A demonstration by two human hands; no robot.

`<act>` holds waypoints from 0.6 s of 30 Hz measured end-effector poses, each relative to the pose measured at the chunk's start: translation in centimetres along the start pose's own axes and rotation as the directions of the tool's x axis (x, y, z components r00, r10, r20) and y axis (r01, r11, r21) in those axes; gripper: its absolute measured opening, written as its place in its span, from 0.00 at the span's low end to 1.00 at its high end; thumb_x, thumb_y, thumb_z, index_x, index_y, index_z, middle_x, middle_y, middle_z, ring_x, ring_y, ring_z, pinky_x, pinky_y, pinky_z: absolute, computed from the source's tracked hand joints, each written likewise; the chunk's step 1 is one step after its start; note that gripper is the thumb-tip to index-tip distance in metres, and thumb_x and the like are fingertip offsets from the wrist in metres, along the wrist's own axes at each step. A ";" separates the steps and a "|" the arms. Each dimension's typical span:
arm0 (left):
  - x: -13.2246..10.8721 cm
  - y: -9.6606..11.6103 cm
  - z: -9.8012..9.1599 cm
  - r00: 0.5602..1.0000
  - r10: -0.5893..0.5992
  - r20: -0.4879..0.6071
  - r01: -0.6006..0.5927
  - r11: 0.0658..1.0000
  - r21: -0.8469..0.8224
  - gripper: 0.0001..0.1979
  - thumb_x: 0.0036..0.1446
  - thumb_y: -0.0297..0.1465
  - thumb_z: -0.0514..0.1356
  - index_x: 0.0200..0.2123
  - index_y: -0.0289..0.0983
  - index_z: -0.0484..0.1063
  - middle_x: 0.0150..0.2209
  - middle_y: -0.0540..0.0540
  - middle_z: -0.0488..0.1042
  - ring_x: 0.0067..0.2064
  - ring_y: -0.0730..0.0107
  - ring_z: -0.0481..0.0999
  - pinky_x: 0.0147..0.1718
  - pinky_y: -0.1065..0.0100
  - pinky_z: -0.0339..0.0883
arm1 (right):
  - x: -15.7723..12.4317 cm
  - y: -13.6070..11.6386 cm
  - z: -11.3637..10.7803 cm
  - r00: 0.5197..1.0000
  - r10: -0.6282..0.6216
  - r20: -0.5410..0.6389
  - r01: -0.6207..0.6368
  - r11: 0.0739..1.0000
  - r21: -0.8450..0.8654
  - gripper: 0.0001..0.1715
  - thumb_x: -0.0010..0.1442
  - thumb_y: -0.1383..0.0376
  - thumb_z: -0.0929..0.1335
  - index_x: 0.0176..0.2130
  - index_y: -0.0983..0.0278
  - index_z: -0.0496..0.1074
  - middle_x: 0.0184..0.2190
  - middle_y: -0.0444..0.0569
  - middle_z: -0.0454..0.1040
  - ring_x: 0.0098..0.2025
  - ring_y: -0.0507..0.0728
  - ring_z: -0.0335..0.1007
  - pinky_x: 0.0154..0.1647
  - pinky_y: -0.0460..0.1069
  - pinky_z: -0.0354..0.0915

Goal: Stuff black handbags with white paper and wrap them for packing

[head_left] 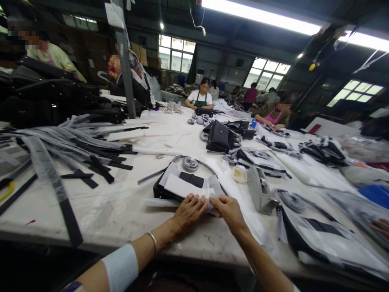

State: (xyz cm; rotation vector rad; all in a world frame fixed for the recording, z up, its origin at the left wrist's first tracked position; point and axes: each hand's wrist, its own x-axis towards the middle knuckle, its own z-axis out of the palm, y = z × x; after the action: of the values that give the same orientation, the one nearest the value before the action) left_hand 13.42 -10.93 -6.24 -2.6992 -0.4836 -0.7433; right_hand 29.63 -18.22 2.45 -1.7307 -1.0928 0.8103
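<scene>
A black handbag point(158, 185) lies on the table in front of me, partly covered by white wrapping sheet point(182, 187). On its far side sits a coiled, wrapped strap point(190, 164). My left hand point(190, 213) rests with fingers stretched flat on the near edge of the wrapping. Beside it, my right hand point(226, 209) pinches the translucent white sheet at the bag's near right corner. The fingertips hide exactly how the sheet is folded there.
Wrapped black straps point(91, 158) spread over the left side of the white table point(121, 215). A grey tape dispenser point(259, 190) and a small clear tub point(240, 174) stand to the right. Another wrapped bag point(328, 239) lies near right. Co-workers sit across the table; another person's hand point(381, 227) shows at right.
</scene>
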 end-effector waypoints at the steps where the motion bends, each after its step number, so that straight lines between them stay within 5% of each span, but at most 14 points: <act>1: 0.1 0.0 0.0 1.000 0.001 -0.001 -0.001 1.000 -0.001 0.17 0.67 0.23 0.51 0.59 0.34 0.62 0.54 0.39 0.72 0.52 0.56 0.72 0.52 0.54 0.62 | -0.1 -0.2 -0.2 0.999 -0.034 -0.006 0.034 0.999 -0.032 0.28 0.50 0.43 0.71 0.18 0.62 0.71 0.15 0.42 0.66 0.18 0.52 0.60 0.21 0.48 0.58; 4: 1.0 -0.8 -0.5 1.000 0.000 0.003 0.000 1.000 -0.014 0.17 0.67 0.22 0.50 0.58 0.36 0.62 0.52 0.40 0.73 0.48 0.59 0.73 0.49 0.57 0.64 | -1.2 -0.7 -1.6 0.967 -0.256 0.007 0.253 0.951 -0.177 0.23 0.55 0.48 0.70 0.22 0.61 0.74 0.24 0.46 0.74 0.28 0.56 0.69 0.32 0.50 0.67; 8: 3.5 -3.5 -2.7 0.999 -0.033 0.016 0.034 0.998 -0.053 0.18 0.65 0.24 0.51 0.57 0.35 0.62 0.51 0.39 0.73 0.46 0.59 0.73 0.45 0.57 0.65 | -3.8 0.3 -3.7 0.827 -0.544 0.140 0.556 0.756 -0.345 0.09 0.61 0.62 0.69 0.30 0.57 0.78 0.48 0.51 0.77 0.49 0.61 0.74 0.51 0.56 0.71; 12: 6.1 -6.8 -5.1 0.995 -0.095 0.024 0.097 0.992 -0.087 0.20 0.58 0.26 0.57 0.55 0.34 0.64 0.48 0.39 0.74 0.46 0.55 0.71 0.45 0.57 0.65 | -5.8 3.2 -4.5 0.673 -0.659 0.336 0.736 0.549 -0.397 0.17 0.60 0.73 0.64 0.42 0.57 0.77 0.47 0.49 0.80 0.55 0.59 0.73 0.57 0.56 0.70; 18: 8.3 -9.3 -6.5 0.985 -0.170 0.001 0.169 0.978 -0.126 0.23 0.52 0.25 0.61 0.53 0.33 0.67 0.46 0.40 0.75 0.48 0.54 0.71 0.48 0.58 0.65 | -5.9 6.4 -3.6 0.658 -0.650 0.380 0.746 0.491 -0.450 0.17 0.64 0.73 0.62 0.45 0.60 0.77 0.45 0.50 0.80 0.53 0.58 0.74 0.59 0.57 0.68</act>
State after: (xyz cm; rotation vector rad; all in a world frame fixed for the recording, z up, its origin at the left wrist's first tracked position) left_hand 13.62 -2.96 5.31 -2.7939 -0.6938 -0.8592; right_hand 32.51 -26.10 -1.76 -1.4293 -2.1454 0.0582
